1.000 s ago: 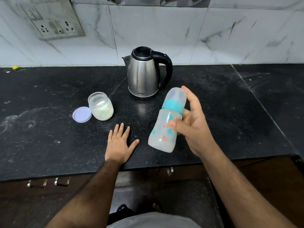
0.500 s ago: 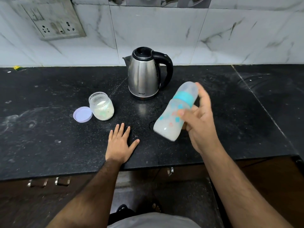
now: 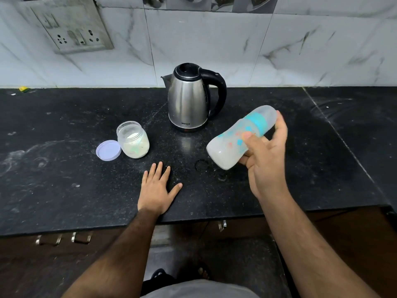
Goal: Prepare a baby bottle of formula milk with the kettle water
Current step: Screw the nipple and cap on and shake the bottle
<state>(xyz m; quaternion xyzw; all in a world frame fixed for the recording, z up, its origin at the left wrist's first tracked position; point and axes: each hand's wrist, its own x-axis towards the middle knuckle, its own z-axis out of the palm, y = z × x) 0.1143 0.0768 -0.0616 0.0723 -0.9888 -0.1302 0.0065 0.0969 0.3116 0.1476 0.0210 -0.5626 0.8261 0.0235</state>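
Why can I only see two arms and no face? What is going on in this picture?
The camera sits on the person's head and looks down, so you see what they see: their own two arms. There is no robot here. They stand at a black counter. The left hand lies flat and open on it. The right hand holds a baby bottle tipped sideways in the air, with milky liquid inside and its cap on. On the counter stand a shiny kettle, an open jar of white powder, and beside it the jar's round lid. A wall socket is on the tiles behind.
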